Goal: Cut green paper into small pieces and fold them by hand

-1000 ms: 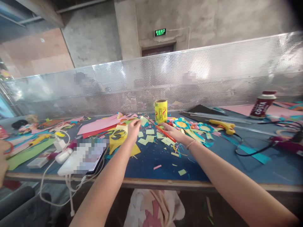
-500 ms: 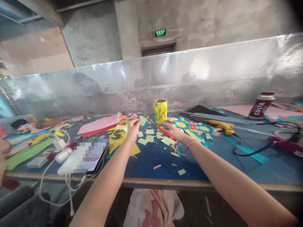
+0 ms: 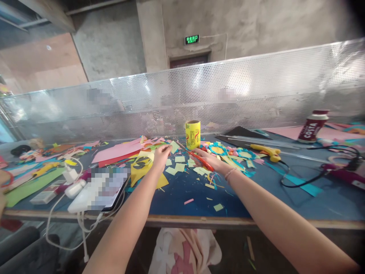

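Between the fingers of my left hand (image 3: 162, 153) is a small pale-green paper piece (image 3: 174, 147), held up over the table. My right hand (image 3: 205, 156) is wrapped round red-handled scissors (image 3: 203, 159), whose blades point left toward that paper. Whether the blades touch the paper I cannot tell. Below and between my hands lie several cut pale-green paper squares (image 3: 180, 167). A yellow cardboard tube (image 3: 193, 134) stands upright just behind the scissors. Blue and yellow paper flowers (image 3: 218, 149) lie beyond my right hand.
A tablet (image 3: 114, 188) with white cables lies at the left front edge. Pink sheets (image 3: 116, 153) and a yellow paper shape (image 3: 141, 167) are by my left arm. At right are a yellow glue gun (image 3: 268, 151), its black cord and a dark-red bottle (image 3: 312, 127). A perforated metal screen (image 3: 128, 106) stands behind.
The scissors' blades now show more openly, and the handles have turned slightly in my right hand. The paper in my left hand has shifted slightly to the right.
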### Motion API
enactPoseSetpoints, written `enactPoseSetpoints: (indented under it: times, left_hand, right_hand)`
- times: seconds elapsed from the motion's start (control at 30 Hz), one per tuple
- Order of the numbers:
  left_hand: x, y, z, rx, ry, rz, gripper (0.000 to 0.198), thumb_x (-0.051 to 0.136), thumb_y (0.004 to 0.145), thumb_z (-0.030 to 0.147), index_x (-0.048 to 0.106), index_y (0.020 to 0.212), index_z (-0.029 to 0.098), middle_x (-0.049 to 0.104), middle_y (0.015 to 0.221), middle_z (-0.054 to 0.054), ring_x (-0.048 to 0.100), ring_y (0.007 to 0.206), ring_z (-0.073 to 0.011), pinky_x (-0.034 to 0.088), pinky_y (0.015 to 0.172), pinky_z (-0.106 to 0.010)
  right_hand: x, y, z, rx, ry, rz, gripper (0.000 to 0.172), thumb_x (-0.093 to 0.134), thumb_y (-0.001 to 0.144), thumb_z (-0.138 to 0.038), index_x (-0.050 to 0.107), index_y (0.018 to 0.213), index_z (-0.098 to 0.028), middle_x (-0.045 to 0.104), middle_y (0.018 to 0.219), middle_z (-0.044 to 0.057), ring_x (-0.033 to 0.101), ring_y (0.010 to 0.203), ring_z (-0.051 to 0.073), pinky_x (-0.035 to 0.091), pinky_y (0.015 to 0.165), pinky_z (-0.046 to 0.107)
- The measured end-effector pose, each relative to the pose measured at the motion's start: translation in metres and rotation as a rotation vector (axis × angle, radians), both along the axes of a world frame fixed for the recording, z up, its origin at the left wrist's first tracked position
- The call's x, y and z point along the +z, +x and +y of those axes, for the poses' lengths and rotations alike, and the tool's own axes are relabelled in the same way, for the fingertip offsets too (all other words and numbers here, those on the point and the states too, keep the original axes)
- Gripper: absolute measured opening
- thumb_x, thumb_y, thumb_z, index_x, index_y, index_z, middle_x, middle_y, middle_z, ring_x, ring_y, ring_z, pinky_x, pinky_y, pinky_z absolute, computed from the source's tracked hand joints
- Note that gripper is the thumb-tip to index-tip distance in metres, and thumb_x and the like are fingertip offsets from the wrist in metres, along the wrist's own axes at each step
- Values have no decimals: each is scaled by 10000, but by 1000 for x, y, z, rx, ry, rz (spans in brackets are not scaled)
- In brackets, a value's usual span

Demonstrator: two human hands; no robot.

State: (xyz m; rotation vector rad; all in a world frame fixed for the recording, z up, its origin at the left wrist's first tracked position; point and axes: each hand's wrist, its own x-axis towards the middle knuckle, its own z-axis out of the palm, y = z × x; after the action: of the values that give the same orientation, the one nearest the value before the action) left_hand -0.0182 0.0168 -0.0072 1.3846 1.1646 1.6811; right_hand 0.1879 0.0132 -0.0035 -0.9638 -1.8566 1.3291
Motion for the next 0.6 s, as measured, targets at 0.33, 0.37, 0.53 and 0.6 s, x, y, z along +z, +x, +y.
enactPoseSetpoints:
  times: [0.33, 0.37, 0.53, 0.6]
  left_hand:
    - [-1, 3, -3, -27, 9, 14, 220, 633, 667, 357, 642, 722, 144, 496, 553, 14, 423, 504, -85, 351, 528, -231]
    - [-1, 3, -3, -31, 12, 20, 220, 632, 672, 358, 643, 727, 145, 489, 544, 15, 426, 506, -87, 350, 528, -231]
    - [0, 3, -4, -26, 19, 34, 200, 619, 682, 337, 636, 723, 141, 466, 528, 24, 416, 495, -84, 337, 527, -229]
    - [1, 3, -5, -23, 18, 44, 191, 614, 683, 328, 634, 722, 142, 466, 527, 26, 408, 489, -82, 330, 525, -229]
  right_hand:
    - [-8, 2, 6, -5, 104, -80, 346, 510, 811, -465, 521, 1049, -215, 571, 724, 4, 525, 578, 99, 512, 608, 268]
    - [-8, 2, 7, -5, 105, -78, 345, 511, 811, -468, 523, 1043, -214, 569, 716, 3, 525, 577, 98, 512, 608, 266]
    - [-2, 1, 2, -27, 93, -83, 325, 542, 797, -458, 527, 1011, -214, 584, 763, 10, 570, 666, 114, 529, 640, 264]
    - [3, 0, -2, -45, 85, -78, 309, 562, 789, -449, 531, 993, -219, 601, 835, 28, 587, 743, 135, 541, 649, 268]
